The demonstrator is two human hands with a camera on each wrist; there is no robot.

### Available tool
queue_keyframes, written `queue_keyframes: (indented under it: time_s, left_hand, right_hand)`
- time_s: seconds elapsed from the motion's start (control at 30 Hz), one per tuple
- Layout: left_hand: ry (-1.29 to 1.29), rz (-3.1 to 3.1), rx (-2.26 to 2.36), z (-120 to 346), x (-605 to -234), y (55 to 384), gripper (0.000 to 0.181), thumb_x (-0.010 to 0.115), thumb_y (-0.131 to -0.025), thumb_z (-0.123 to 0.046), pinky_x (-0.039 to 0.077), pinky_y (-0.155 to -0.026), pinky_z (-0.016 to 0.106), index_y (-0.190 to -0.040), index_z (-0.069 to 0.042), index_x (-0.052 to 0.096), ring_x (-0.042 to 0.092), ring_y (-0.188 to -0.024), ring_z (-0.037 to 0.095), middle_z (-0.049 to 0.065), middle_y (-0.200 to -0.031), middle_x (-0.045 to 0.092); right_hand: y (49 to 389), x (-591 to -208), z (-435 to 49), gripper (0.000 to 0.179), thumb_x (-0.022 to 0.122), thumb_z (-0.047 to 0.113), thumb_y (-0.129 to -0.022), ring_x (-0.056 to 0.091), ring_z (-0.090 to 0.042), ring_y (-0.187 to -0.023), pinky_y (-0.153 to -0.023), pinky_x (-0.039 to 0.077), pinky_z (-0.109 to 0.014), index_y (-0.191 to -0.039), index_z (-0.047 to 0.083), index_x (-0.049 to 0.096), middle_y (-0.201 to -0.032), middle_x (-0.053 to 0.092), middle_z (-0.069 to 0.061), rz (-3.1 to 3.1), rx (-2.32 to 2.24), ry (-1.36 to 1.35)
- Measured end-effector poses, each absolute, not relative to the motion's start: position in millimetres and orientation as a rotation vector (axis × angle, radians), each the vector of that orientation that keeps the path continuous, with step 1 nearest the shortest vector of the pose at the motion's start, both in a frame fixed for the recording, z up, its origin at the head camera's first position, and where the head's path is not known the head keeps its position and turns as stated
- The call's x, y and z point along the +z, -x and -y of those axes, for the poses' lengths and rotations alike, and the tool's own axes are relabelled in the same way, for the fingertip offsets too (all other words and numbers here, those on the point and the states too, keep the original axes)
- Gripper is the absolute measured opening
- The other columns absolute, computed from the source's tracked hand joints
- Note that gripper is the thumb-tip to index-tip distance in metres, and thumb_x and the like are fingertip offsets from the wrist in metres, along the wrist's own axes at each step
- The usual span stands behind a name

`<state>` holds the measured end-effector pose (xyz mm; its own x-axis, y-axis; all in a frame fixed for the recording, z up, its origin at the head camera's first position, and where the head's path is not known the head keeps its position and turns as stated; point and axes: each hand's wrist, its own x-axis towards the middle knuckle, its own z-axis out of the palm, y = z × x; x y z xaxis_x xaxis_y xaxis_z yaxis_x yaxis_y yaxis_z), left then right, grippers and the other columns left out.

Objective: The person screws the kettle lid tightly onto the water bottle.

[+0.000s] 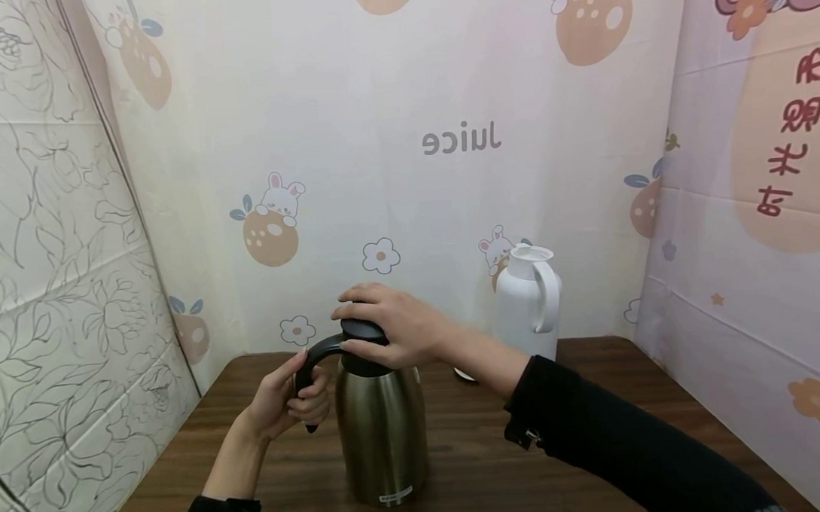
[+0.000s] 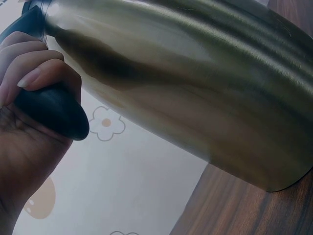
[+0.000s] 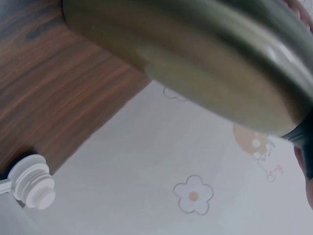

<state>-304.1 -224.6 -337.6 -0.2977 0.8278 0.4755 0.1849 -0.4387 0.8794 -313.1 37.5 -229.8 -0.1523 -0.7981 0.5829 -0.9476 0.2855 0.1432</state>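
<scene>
A tall steel thermos jug (image 1: 384,441), bronze-toned with a black collar, stands upright near the middle of the table. My left hand (image 1: 282,396) grips its black handle (image 1: 320,349); the left wrist view shows the fingers wrapped round the handle (image 2: 56,113) above its rounded lower end. Over the top, my right hand (image 1: 402,330) holds the black lid (image 1: 364,331), thumb on the near side and fingers across the far side. In the right wrist view the jug's body (image 3: 195,58) fills the upper part, and most of that hand is out of sight.
Behind and to the right stands a white jug (image 1: 520,305) with its handle toward the right. A white stepped stopper (image 3: 34,182) lies on the wooden table (image 1: 499,464) beside it. Printed cloth walls (image 1: 380,182) close in the table's back and sides.
</scene>
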Motion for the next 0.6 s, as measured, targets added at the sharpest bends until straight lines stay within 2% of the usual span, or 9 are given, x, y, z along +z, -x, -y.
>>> queue_keyframes:
  time_s: [0.27,0.43,0.6]
  left_hand:
    - [-1.467,-1.285,1.79,223,-337,304,0.052,0.005,-0.115,-0.041,0.015,-0.049,0.041,-0.083,-0.008,0.03,0.02,-0.047,0.02,-0.002,-0.061,0.026]
    - [-1.466,-1.279,1.79,223,-337,304,0.052,0.006,-0.115,-0.041,0.015,-0.049,0.04,-0.083,-0.008,0.031,0.02,-0.047,0.019,-0.003,-0.062,0.026]
    - [-1.457,-1.29,1.796,225,-337,303,0.052,0.005,-0.115,-0.041,0.015,-0.049,0.04,-0.084,-0.008,0.031,0.019,-0.048,0.019,-0.003,-0.063,0.027]
  right_hand:
    - [313,-231,-36,0.034,0.068,0.033,-0.101,0.061,-0.022,-0.125,-0.106,0.049,-0.036,-0.128,0.014,0.074,-0.129,0.068,-0.006,1.997,0.384,-1.521]
    - [303,-232,-30,0.03,0.066,0.035,-0.102,0.063,-0.021,-0.118,-0.101,0.051,-0.033,-0.122,0.014,0.076,-0.12,0.07,-0.003,2.043,0.344,-1.393]
    - [290,-233,-22,0.032,0.063,0.038,-0.103,0.062,-0.021,-0.109,-0.088,0.053,-0.031,-0.119,0.014,0.076,-0.113,0.07,-0.003,2.144,0.298,-1.188]
